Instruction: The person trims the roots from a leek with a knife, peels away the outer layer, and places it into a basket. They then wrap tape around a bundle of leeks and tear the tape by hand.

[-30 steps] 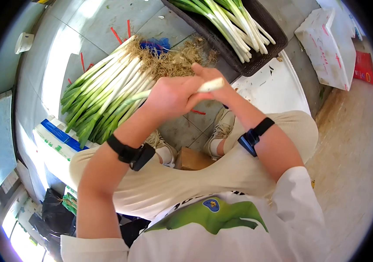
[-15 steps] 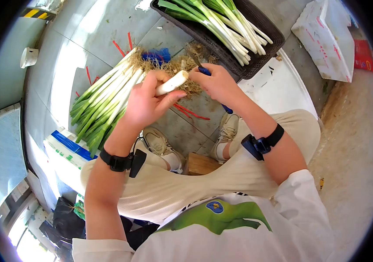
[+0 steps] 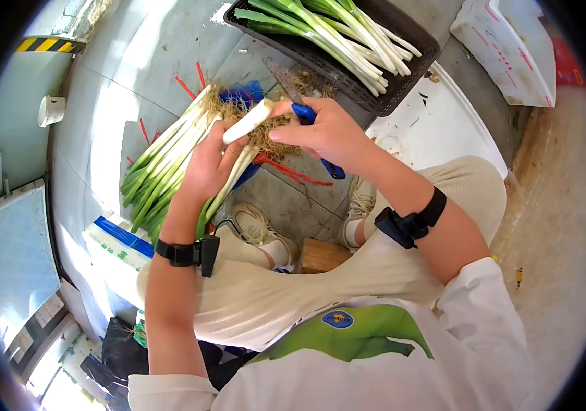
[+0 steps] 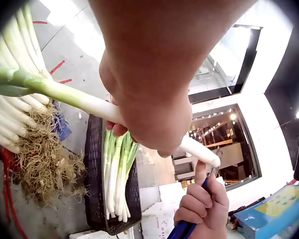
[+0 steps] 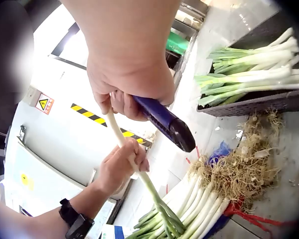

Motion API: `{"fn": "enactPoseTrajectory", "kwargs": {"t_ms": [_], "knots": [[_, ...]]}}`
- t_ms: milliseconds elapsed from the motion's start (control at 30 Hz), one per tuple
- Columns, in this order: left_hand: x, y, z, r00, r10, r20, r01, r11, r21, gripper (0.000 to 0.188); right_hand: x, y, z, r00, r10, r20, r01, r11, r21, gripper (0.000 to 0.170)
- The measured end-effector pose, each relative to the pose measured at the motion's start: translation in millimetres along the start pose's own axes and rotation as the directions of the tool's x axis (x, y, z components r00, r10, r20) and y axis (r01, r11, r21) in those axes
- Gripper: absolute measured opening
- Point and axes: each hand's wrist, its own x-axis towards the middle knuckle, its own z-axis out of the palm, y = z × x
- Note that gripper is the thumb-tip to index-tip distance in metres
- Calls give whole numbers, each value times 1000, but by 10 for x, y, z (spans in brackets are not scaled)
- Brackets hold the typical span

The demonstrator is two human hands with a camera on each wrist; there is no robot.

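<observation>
My left hand (image 3: 209,163) grips a long green onion (image 3: 248,122) around its white shank, with the trimmed end pointing up and right. In the right wrist view the green leaves (image 5: 170,219) hang down past that hand. My right hand (image 3: 334,133) holds a blue-handled utility knife (image 3: 304,113), its blade (image 3: 281,77) slanting up and away. Right thumb and forefinger meet at the onion's white end, which shows close to the blade in the left wrist view. Below the hands lies a pile of green onions (image 3: 173,154) with bushy roots (image 5: 234,174).
A dark plastic crate (image 3: 403,96) with rootless green onions (image 3: 348,44) stands ahead on the right. Beside it are a white board (image 3: 444,123) and a white foam box (image 3: 505,51). Red ties (image 3: 286,171) lie on the tiles, and a wooden block (image 3: 324,256) sits between the shoes.
The hands were crossed over the onion, then drew apart with the knife showing. Now the right fingers are back at the white end, and the onion is tilted more upward.
</observation>
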Motion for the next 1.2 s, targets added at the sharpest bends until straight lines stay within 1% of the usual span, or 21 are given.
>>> {"fn": "enactPoseTrajectory", "kwargs": {"t_ms": [67, 100, 200, 233, 267, 333, 433, 533, 600, 667, 700, 733, 800, 833, 867, 933, 967, 1033, 1067, 1167, 1200], "knots": [[-9, 2, -55, 998, 37, 56, -36, 999, -18, 14, -18, -2, 46, 1000, -17, 26, 18, 999, -34, 30], [1, -7, -86, 991, 114, 70, -117, 993, 31, 10, -1, 31, 61, 998, -52, 45, 55, 996, -75, 31], [-6, -48, -129, 988, 136, 78, -137, 991, 3, 11, 5, 87, 122, 993, -88, 77, 92, 994, -51, 33], [-14, -27, -132, 993, 76, 91, -73, 997, -39, 14, -9, 58, 128, 988, -132, 79, 138, 988, -76, 33], [-22, -17, -119, 993, 76, 95, -73, 997, -37, 14, -6, 79, 135, 988, -132, 77, 138, 988, -73, 33], [-36, -8, -83, 999, 31, 32, -29, 998, -60, 18, 28, 150, 140, 985, -150, 89, 156, 985, -71, 31], [-35, -61, -15, 996, 89, 5, -88, 993, -77, 23, 52, 206, 150, 980, -189, 57, 192, 980, -58, 27], [-14, -5, -62, 999, 49, -11, -49, 995, -85, 27, -1, 89, 119, 985, -172, 31, 173, 985, -17, 24], [28, 155, -183, 1000, -23, 1, 23, 999, -47, 31, -45, -6, 102, 989, -149, 10, 149, 988, -40, 23], [105, 185, -274, 999, 30, 29, -27, 994, -107, 28, -71, -53, 74, 992, -117, -55, 118, 993, 25, 25], [146, 180, -329, 995, 101, 25, -99, 993, -69, 29, -52, -10, 69, 989, -117, -86, 121, 992, 42, 23], [181, 248, -390, 995, 98, 20, -96, 993, -69, 29, -48, -13, 51, 990, -118, -80, 121, 992, 40, 23], [253, 404, -535, 991, 132, 30, -133, 990, 47, 34, -47, -26, 9, 989, -90, -117, 89, 996, -18, 22], [304, 401, -577, 982, 191, 12, -191, 981, 40, 36, -42, -20, -5, 989, -82, -119, 81, 997, -14, 20], [369, 367, -628, 974, 226, -17, -222, 966, 131, 36, -45, -21, -15, 990, -82, -111, 81, 997, -17, 20], [406, 677, -800, 998, 7, 69, -24, 968, 248, 28, -45, -26, -29, 988, -74, -139, 73, 997, -8, 19], [414, 645, -848, 998, 2, 61, -17, 968, 249, 28, -35, -1, -45, 990, -62, -123, 61, 998, -11, 18], [495, 517, -965, 986, 70, 154, -129, 901, 415, 28, -45, -11, -37, 992, -39, -121, 40, 999, 5, 18], [507, 450, -997, 987, 67, 147, -123, 901, 416, 28, -56, -21, -27, 992, -15, -127, 18, 1000, 22, 18], [527, 143, -1033, 970, -133, 203, -2, 832, 555, 33, -68, -26, -31, 992, -5, -127, 4, 1000, -11, 17], [500, 14, -1030, 970, -136, 200, 3, 834, 552, 33, -69, -15, -32, 991, 9, -131, -15, 999, -48, 16]]}}
